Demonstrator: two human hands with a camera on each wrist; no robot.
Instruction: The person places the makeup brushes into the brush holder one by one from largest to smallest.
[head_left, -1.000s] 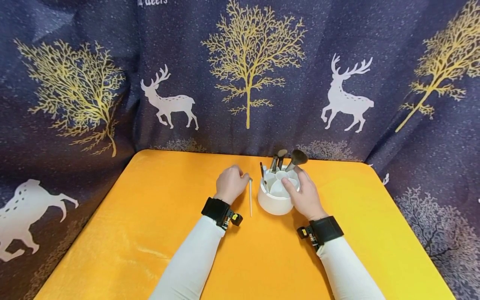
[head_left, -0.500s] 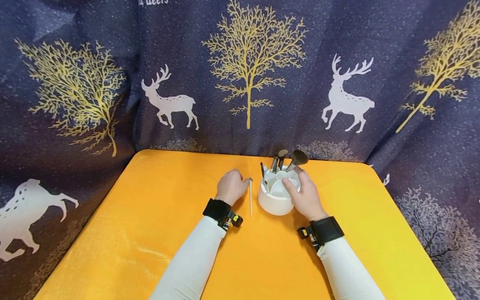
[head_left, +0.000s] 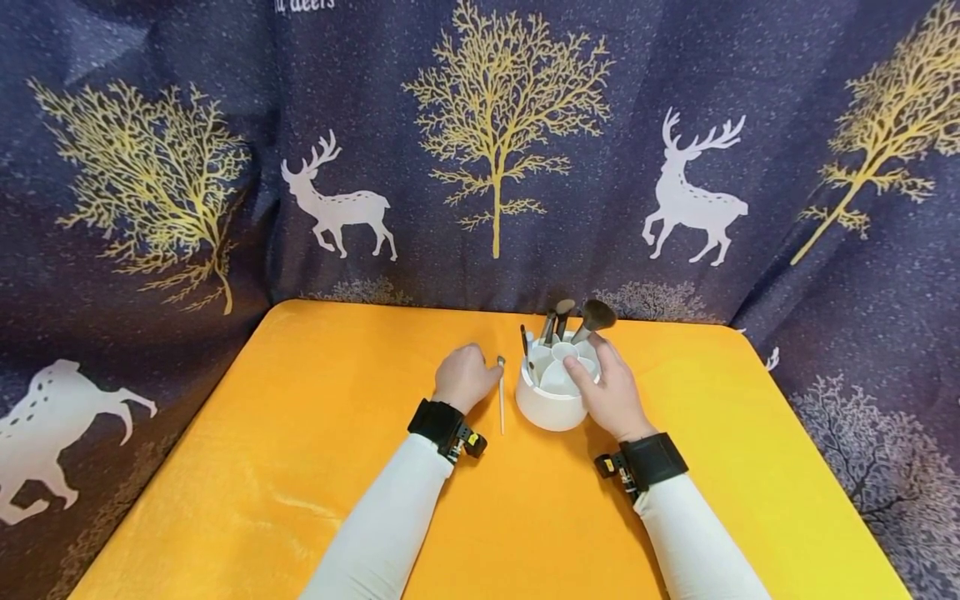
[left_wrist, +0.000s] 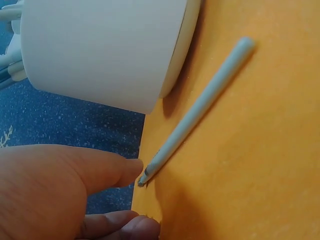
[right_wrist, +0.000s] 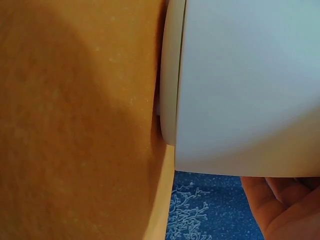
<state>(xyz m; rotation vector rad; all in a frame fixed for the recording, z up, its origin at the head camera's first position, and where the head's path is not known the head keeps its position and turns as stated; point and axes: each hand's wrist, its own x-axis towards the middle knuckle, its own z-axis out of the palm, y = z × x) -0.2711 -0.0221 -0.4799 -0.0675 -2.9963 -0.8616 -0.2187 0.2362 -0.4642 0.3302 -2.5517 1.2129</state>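
Observation:
A thin makeup brush (head_left: 502,396) with a pale handle lies on the orange cloth, its small bristle tip pointing away from me. My left hand (head_left: 463,377) is just left of that tip. In the left wrist view, the thumb reaches close to the brush's (left_wrist: 197,110) bristle end, and a gap separates thumb and fingers. My right hand (head_left: 611,392) grips the white round brush holder (head_left: 551,410) from the right, thumb over the rim and fingers round the far side. Several makeup brushes (head_left: 596,317) stand bristles up in the holder's compartments.
The orange cloth (head_left: 225,467) covers the table. Behind its far edge hangs a dark blue curtain (head_left: 450,275) printed with deer and trees.
My left hand has shifted slightly toward me, and the tip of the lying brush shows more fully. The right hand and the holder have stayed in place.

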